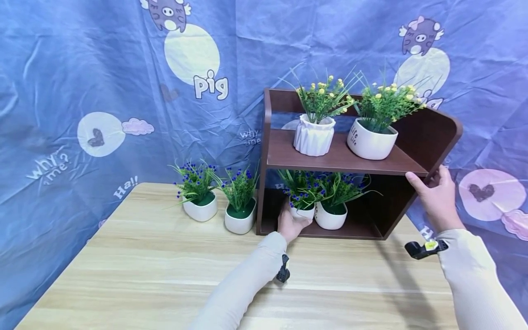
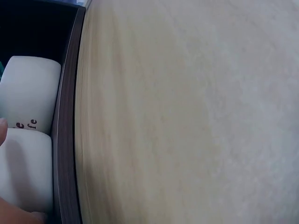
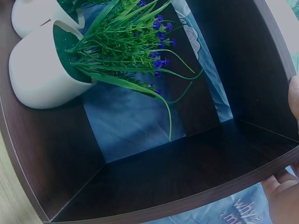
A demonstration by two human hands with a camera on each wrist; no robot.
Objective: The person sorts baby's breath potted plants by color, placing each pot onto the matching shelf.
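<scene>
My left hand (image 1: pixel 290 223) grips a white potted plant with blue flowers (image 1: pixel 303 212) on the lower shelf of a dark brown rack (image 1: pixel 321 233). Right beside that pot stands another blue-flowered plant (image 1: pixel 331 219), its white pot lettered in the left wrist view. In that view, the held pot (image 2: pixel 25 170) sits just behind the shelf's front edge. My right hand (image 1: pixel 440 199) grips the rack's right side panel, thumb at the upper shelf's front corner and fingers around the outside. The right wrist view shows the fingers (image 3: pixel 286 193) behind the panel's edge.
Two more blue-flowered plants, one (image 1: pixel 200 207) farther left and one (image 1: pixel 240 217) near the rack, stand on the wooden table (image 1: pixel 165 275). On the upper shelf are yellow-flowered plants in a ribbed pot (image 1: pixel 314 136) and a lettered pot (image 1: pixel 372 141). A blue printed curtain (image 1: pixel 103 68) hangs behind.
</scene>
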